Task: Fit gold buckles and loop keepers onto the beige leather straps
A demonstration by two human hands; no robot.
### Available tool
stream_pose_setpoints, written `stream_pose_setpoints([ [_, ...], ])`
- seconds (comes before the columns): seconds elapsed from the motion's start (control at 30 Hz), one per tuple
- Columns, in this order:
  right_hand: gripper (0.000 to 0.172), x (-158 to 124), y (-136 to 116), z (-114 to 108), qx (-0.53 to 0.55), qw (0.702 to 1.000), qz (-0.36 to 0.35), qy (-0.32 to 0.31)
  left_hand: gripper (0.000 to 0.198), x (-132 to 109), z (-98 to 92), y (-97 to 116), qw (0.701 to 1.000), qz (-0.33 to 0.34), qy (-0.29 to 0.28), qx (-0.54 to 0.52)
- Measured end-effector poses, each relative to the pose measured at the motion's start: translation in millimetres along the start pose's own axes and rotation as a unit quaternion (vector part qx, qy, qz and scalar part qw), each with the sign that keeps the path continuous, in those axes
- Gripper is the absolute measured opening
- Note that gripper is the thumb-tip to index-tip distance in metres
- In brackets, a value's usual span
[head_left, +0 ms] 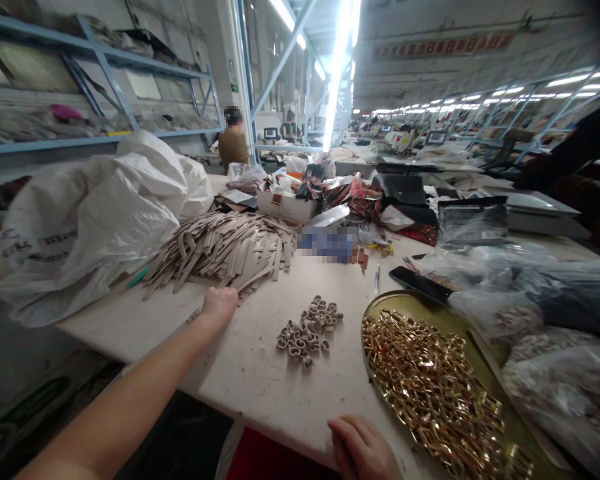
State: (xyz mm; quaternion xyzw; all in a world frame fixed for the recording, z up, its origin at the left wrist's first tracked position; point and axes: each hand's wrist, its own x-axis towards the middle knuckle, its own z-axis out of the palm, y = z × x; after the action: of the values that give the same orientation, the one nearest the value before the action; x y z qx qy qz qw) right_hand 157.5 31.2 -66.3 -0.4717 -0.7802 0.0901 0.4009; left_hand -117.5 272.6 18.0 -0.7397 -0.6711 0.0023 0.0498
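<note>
Left hand [220, 305] balled at the near fringe of the strip pile [230, 250], any hold hidden. Right hand [363, 448] palm-down, loosely open, empty, on the counter [260, 387] near edge, just beside the tray [383, 299] of gold buckles [430, 387]. Between, small rings [307, 330] heaped.

A big white sack [95, 220] is seen slumped at the left of the bench, with blue shelving [95, 50] behind it. Mid-table, a small cluster of pale loops [307, 330] is laid out. Further right a black phone [420, 285] is spotted, a pen [377, 280] near it. Clear plastic bags [555, 313] are heaped along the right. Far back, a person in a brown top [233, 143] is glimpsed.
</note>
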Motion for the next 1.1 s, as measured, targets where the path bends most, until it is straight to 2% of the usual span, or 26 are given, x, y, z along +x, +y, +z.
stream_pose_setpoints([
  [0.17,0.022,2,-19,-9,-0.002,0.994,0.098,-0.039,0.026,-21,-26.0,7,0.998,-0.022,0.056,-0.025],
  [0.23,0.019,4,-21,-12,0.025,0.990,0.136,-0.038,0.028,-38,-43.0,11,0.989,-0.024,0.102,-0.104],
  [0.3,0.018,11,-18,-16,0.059,0.983,0.173,-0.019,0.026,-57,-62.3,17,0.952,-0.023,0.148,-0.267],
  [0.4,0.020,38,-7,-21,0.051,0.980,0.190,-0.020,0.025,-87,-87.4,30,0.838,-0.029,0.159,-0.521],
  [0.47,0.021,62,4,-21,-0.007,0.982,0.184,-0.047,0.026,-107,-93.3,44,0.761,-0.032,0.111,-0.638],
  [0.5,0.021,74,9,-19,-0.042,0.980,0.187,-0.061,0.027,-117,-91.3,52,0.730,-0.038,0.064,-0.679],
  [0.57,0.016,96,18,-15,-0.098,0.971,0.199,-0.089,0.026,-136,-78.2,70,0.692,-0.060,-0.091,-0.714],
  [0.63,0.010,110,24,-10,-0.121,0.964,0.209,-0.111,0.020,-152,-57.8,87,0.642,-0.115,-0.215,-0.727],
  [0.7,0.005,114,27,-6,-0.123,0.962,0.209,-0.125,0.015,-165,-38.8,100,0.585,-0.172,-0.284,-0.740],
  [0.77,0.007,111,28,-5,-0.123,0.961,0.204,-0.140,0.017,-174,-27.6,109,0.540,-0.203,-0.316,-0.753],
  [0.83,0.009,106,29,-6,-0.119,0.961,0.198,-0.155,0.022,-178,-24.4,112,0.512,-0.211,-0.334,-0.763],
  [0.93,0.008,100,29,-9,-0.114,0.959,0.196,-0.168,0.024,-177,-25.9,114,0.489,-0.216,-0.358,-0.765],
  [1.03,0.011,97,28,-13,-0.051,0.960,0.233,-0.147,0.025,-175,-23.6,115,0.484,-0.207,-0.366,-0.768],
  [1.1,0.017,93,22,-17,0.079,0.939,0.303,-0.140,0.022,-175,-19.3,116,0.498,-0.182,-0.362,-0.767],
])
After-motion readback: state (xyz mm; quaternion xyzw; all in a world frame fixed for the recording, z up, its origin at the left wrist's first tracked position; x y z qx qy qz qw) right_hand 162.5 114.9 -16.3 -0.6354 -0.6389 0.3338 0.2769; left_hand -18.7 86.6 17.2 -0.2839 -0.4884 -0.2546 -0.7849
